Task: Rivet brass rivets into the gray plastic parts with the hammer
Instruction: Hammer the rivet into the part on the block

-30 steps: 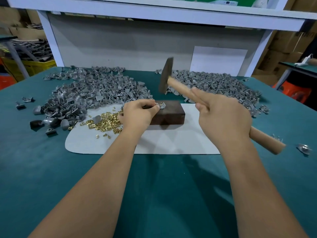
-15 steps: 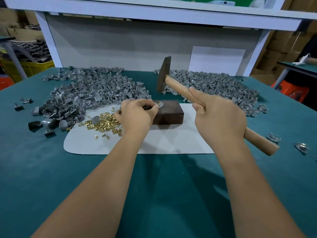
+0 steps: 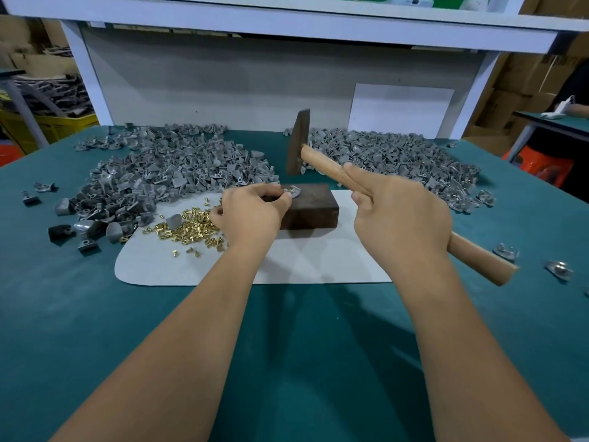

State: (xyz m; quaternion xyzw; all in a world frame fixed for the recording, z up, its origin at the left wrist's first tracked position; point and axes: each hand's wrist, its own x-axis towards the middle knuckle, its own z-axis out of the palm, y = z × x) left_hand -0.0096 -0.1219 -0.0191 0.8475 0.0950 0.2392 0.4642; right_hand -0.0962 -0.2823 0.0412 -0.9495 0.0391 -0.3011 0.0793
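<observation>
A heap of gray parts (image 3: 165, 173) is lying at the left, brass rivets (image 3: 191, 229) beside it. The left hand (image 3: 251, 215) is pinching one gray part (image 3: 294, 192) on the dark block (image 3: 310, 207). The right hand (image 3: 401, 218) is gripping the hammer (image 3: 322, 164), its head hovering just beyond that part, handle running back rightward. No writing is showing.

Legible text, labels, brands, numbers, signs: none that I can read anywhere in my view. The hammer (image 3: 322, 161) in my grip shows bare head and plain handle, and the block (image 3: 314, 207) bears no stamp that I can make out. The white panel (image 3: 400, 110) against the back wall is blank, and the cartons (image 3: 510, 100) off to my right carry no print sharp enough to read.
</observation>
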